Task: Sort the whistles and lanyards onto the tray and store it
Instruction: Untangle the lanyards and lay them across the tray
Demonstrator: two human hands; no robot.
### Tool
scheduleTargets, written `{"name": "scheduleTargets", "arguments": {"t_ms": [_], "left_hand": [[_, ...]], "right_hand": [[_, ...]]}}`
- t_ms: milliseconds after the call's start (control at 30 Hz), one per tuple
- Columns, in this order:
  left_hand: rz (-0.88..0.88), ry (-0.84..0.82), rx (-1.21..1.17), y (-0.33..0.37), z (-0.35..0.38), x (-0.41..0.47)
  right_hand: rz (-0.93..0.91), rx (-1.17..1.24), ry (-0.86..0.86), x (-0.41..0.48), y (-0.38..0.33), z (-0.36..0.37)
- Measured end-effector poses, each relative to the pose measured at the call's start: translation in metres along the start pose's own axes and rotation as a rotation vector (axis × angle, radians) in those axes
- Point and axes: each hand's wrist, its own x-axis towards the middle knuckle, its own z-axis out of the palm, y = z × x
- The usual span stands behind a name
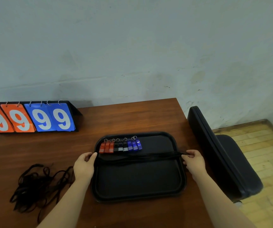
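Observation:
A black tray (pixel 139 195) lies on the wooden table (pixel 132 119). Along its far side stands a row of whistles: red ones (pixel 106 147), black ones (pixel 120 146) and blue ones (pixel 134 145), each with a metal ring. A bundle of black lanyards (pixel 139 157) is stretched straight across the tray below the whistles. My left hand (pixel 84 167) pinches its left end at the tray's left rim. My right hand (pixel 194 162) pinches the right end at the right rim. A tangled heap of further black lanyards (pixel 38 185) lies on the table to the left.
A flip scoreboard (pixel 30 118) showing red and blue nines stands at the back left by the wall. A dark padded chair (pixel 223 155) stands close against the table's right edge, with wooden floor (pixel 264 162) beyond it.

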Motion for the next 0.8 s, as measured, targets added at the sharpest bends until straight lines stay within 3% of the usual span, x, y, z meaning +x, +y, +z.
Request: {"name": "scheduleTargets", "arguments": {"t_ms": [500, 800], "left_hand": [[0.081, -0.015, 0.098, 0.004, 0.003, 0.018], [-0.061, -0.019, 0.036, 0.002, -0.003, 0.017]], "right_hand": [[0.006, -0.003, -0.048, 0.001, -0.007, -0.001], [0.027, 0.002, -0.028, 0.003, -0.001, 0.001]]}}
